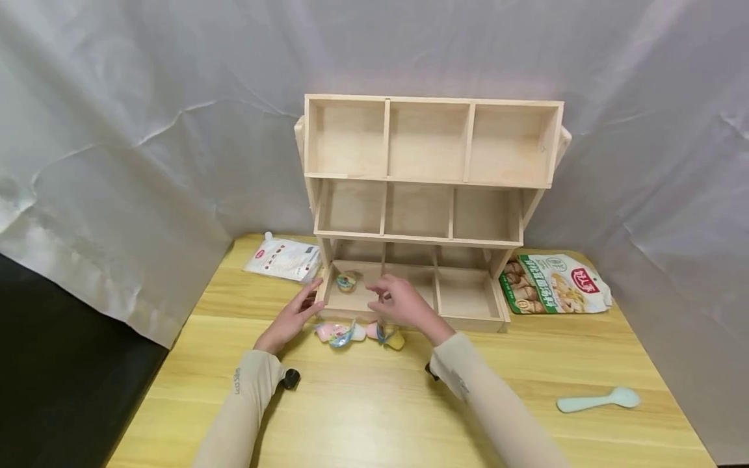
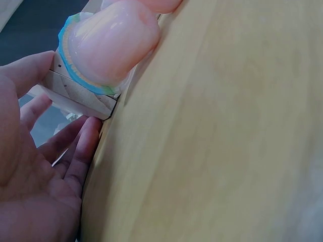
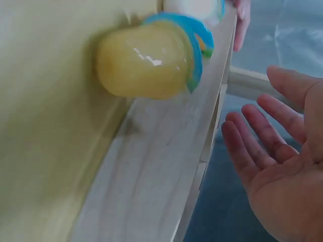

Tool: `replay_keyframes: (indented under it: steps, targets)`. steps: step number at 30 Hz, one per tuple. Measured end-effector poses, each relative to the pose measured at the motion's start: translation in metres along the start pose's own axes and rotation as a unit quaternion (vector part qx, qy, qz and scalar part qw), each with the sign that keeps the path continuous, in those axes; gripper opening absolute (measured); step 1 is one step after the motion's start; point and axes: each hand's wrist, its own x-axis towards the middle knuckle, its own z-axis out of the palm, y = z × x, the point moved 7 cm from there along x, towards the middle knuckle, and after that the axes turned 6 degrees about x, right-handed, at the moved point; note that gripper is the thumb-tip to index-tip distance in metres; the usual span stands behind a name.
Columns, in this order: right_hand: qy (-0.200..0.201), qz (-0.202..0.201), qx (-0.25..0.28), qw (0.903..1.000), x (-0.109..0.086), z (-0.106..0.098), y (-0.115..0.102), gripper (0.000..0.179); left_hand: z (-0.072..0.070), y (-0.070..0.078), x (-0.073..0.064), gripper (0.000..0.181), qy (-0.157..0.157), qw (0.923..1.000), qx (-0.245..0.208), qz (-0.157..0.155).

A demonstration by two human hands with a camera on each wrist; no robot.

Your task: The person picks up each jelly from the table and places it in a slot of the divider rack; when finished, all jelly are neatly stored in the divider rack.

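At the front left corner of the wooden shelf (image 1: 434, 183), the left hand (image 1: 290, 320) touches the frame with its fingertips, the thumb and fingers spread apart and nothing held between them. Above the bottom row, near the divider between its left and middle compartments, hangs the right hand (image 1: 404, 301); the right wrist view shows its palm bare and its fingers loosely extended, pinching nothing.

One jelly cup (image 1: 346, 281) sits inside the bottom left compartment, left of the right hand. On the table (image 1: 357, 416), just in front of the shelf, more cups lie on their sides in a short row: a pink cup (image 2: 113, 43) nearest the left hand, a white cup (image 1: 358, 333) beside it, then another pink one, and a yellow cup (image 3: 144, 60) at the right end. The lids on these have blue edges.

Left of the shelf lies a white pouch (image 1: 283, 259) with a capped spout. On the other side is a printed food bag (image 1: 556, 283), and nearer the person, well apart, a pale green spoon (image 1: 599, 400). Grey sheeting (image 1: 146, 97) hangs behind.
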Motion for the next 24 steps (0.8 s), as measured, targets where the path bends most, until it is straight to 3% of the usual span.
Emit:
replay_keyframes:
  steps: [11,18,24]
  targets:
    - [0.021,0.014,0.021,0.9995,-0.057,0.003,0.000,0.031,0.000,0.001,-0.005,0.064,0.002,1.0000,-0.008,0.004]
    - [0.034,0.048,0.000,0.9983,-0.070,0.006,0.012,0.030,0.001,0.000,-0.002,0.063,0.000,0.9999,-0.013,0.001]
    - [0.040,0.046,-0.017,0.9980,-0.076,0.012,0.021,0.030,0.001,0.000,-0.001,0.064,-0.006,0.9998,-0.016,-0.003]
